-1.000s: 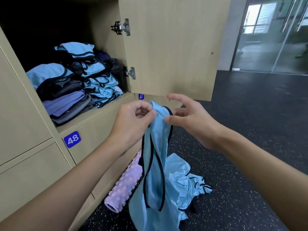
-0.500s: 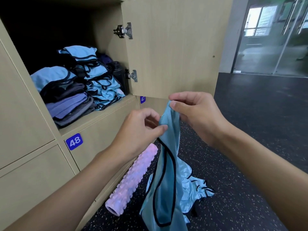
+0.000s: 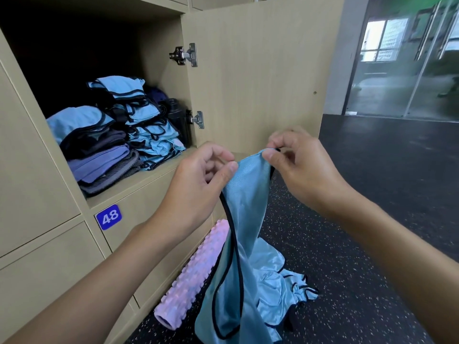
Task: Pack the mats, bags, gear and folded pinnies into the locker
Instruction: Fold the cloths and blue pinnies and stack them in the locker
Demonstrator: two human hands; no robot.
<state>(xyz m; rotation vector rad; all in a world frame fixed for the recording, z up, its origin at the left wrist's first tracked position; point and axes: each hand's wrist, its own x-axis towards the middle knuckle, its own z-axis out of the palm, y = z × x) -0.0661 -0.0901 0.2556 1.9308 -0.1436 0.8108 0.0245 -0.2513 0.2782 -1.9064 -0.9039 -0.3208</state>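
From the head view, the floor (image 3: pixel 360 244) is looking like dark speckled gym rubber, running back to some glass doors (image 3: pixel 409 70) at the far right. A wall of pale wood lockers is taking up the left side, and the locker (image 3: pixel 139 180) above the blue 48 tag (image 3: pixel 108 217) is standing open, its door (image 3: pixel 260 70) swung out toward the room. Inside, a stack of folded pinnies (image 3: pixel 149 130) in light blue with dark trim is sitting at the right, with a dark bottle (image 3: pixel 177 115) tucked just beside it against the wall. To the left, folded purple and grey mats (image 3: pixel 99 165) are lying under more blue fabric. Down on the floor, a pink foam roller (image 3: pixel 193 276) is lying against the locker base, with a loose heap of pinnies (image 3: pixel 280 289) near it. The person's left hand (image 3: pixel 198 180) and right hand (image 3: pixel 303 170) are each pinching the top edge of one blue pinny (image 3: pixel 246 194), which is hanging down in front of the open locker, not yet folded.
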